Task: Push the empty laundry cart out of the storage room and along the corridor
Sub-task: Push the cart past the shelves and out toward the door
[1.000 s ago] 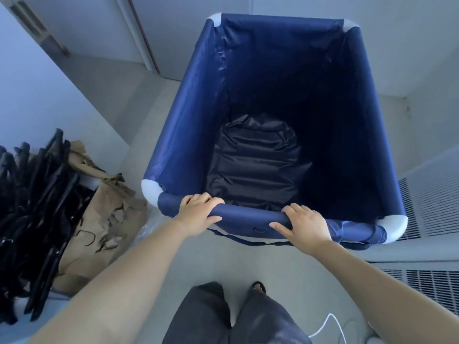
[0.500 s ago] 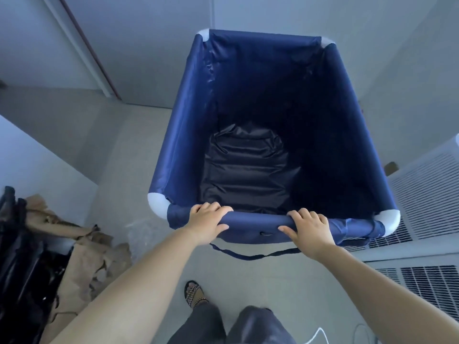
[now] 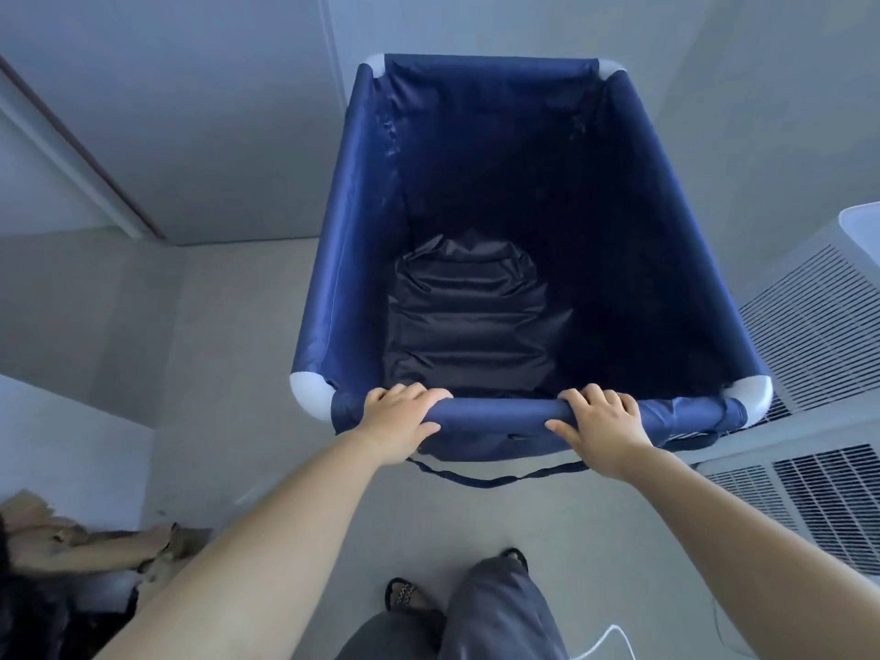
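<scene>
We've got both hands on the near top rail [image 3: 500,414] of the laundry cart [image 3: 362,259], and that rail is our landmark. Left hand [image 3: 397,421] sits toward the rail's left end, just inside the white corner cap [image 3: 309,390]; right hand [image 3: 602,428] sits toward its right end; each grip is wrapped round the fabric-covered rail, fingers over the top, thumb on the near side. The cart stands on the pale floor [image 3: 228,354] straight ahead of us, its far end close to the grey wall [image 3: 214,111] beyond the rail, with a white louvred unit [image 3: 809,335] just beside its right flank. Inside we see only a crumpled dark liner [image 3: 466,321] at the bottom (so empty, as the task says). Our judgement: it should roll light, the blue cloth sides are soft and will give, so push on the stiff rail, not the fabric. The sleeve over the rail looks slick, so a full wrap helps. A loose strap [image 3: 495,478] hangs below the rail, near our feet, and could catch. Hands set wide apart on the rail should give steering leverage for the turn away from the wall.
</scene>
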`<state>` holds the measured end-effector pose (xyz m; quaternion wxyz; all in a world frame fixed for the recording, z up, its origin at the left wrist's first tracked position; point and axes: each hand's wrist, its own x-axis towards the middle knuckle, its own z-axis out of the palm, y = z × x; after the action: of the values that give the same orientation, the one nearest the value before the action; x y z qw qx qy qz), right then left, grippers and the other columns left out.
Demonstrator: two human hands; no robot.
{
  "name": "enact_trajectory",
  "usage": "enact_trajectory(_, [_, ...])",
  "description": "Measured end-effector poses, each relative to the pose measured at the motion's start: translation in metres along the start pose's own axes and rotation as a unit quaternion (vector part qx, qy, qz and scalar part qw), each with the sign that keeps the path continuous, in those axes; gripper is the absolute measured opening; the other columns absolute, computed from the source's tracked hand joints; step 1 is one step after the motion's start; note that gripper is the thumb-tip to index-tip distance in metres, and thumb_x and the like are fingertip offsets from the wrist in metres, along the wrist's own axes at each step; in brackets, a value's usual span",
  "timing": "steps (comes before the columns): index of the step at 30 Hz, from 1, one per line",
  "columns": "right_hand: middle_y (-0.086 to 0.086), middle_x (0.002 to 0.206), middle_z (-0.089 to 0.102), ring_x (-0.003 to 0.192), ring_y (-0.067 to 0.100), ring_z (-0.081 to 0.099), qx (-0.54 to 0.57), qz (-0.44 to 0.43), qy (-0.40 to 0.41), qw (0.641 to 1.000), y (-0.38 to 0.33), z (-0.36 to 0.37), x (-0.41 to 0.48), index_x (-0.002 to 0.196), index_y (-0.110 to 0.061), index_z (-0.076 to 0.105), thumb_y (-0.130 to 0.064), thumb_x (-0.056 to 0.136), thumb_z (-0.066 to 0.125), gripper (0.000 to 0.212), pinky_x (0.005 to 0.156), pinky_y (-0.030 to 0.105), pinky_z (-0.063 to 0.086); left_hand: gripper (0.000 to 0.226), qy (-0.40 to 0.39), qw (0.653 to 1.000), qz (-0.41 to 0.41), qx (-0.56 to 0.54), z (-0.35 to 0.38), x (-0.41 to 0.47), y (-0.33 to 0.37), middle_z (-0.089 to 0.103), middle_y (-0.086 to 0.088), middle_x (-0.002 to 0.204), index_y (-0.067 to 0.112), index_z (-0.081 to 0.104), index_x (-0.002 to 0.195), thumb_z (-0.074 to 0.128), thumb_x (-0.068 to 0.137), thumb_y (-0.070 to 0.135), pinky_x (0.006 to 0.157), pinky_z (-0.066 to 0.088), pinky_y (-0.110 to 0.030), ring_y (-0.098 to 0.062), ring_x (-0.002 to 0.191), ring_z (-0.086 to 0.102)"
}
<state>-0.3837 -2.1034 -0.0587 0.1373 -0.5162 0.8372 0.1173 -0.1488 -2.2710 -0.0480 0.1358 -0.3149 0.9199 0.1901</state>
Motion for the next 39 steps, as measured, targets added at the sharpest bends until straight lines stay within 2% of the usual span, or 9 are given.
enact_trajectory(5, [0.0, 0.118, 0.045, 0.11, 0.023, 0.045, 0.022, 0.019, 0.0, 1.0, -0.009, -0.004, 0.016, 0.131, -0.028, 0.037, -0.061, 0.091, 0.027, 0.053, 0.105, 0.039, 0.026, 0.04, -0.002, 1.0, 0.014, 0.024, -0.012, 0.021, -0.017, 0.045, 0.006, 0.131, 0.04, 0.03, 0.135, 0.039, 0.096, 0.036, 0.095, 0.029, -0.039, -0.022, 0.118, 0.04])
enact_trajectory(17, [0.0, 0.117, 0.046, 0.104, 0.022, 0.046, 0.02, 0.062, 0.001, 0.998, -0.029, -0.017, 0.058, 0.129, -0.026, 0.038, -0.063, 0.091, 0.024, 0.055, 0.098, 0.038, 0.031, 0.04, -0.074, 0.996, 0.052, 0.004, -0.057, 0.086, -0.058, 0.044, 0.009, 0.134, 0.041, 0.032, 0.134, 0.041, 0.095, 0.039, 0.1, 0.025, -0.037, -0.019, 0.123, 0.037])
enact_trajectory(27, [0.0, 0.118, 0.046, 0.106, 0.023, 0.046, 0.043, 0.103, -0.01, 0.994, -0.039, -0.033, 0.097, 0.129, -0.026, 0.037, -0.062, 0.092, 0.022, 0.054, 0.098, 0.039, 0.03, 0.037, -0.029, 0.997, 0.074, 0.024, -0.082, 0.134, -0.075, 0.05, 0.01, 0.122, 0.041, 0.039, 0.126, 0.046, 0.09, 0.045, 0.1, 0.025, -0.034, -0.017, 0.116, 0.042])
enact_trajectory(35, [0.0, 0.119, 0.045, 0.108, 0.022, 0.045, 0.063, 0.143, -0.013, 0.988, -0.048, -0.046, 0.115, 0.131, -0.026, 0.035, -0.062, 0.092, 0.022, 0.055, 0.1, 0.038, 0.029, 0.036, -0.054, 0.994, 0.097, 0.021, -0.101, 0.169, -0.089, 0.05, 0.011, 0.121, 0.042, 0.04, 0.124, 0.047, 0.089, 0.046, 0.098, 0.025, -0.035, -0.017, 0.115, 0.043])
enact_trajectory(39, [0.0, 0.118, 0.046, 0.109, 0.022, 0.045, 0.089, 0.165, -0.01, 0.982, -0.053, -0.052, 0.12, 0.13, -0.025, 0.037, -0.061, 0.092, 0.024, 0.054, 0.103, 0.037, 0.027, 0.035, -0.09, 0.989, 0.113, 0.041, -0.115, 0.187, -0.094, 0.051, 0.008, 0.123, 0.039, 0.04, 0.125, 0.046, 0.091, 0.046, 0.098, 0.028, -0.037, -0.019, 0.115, 0.044])
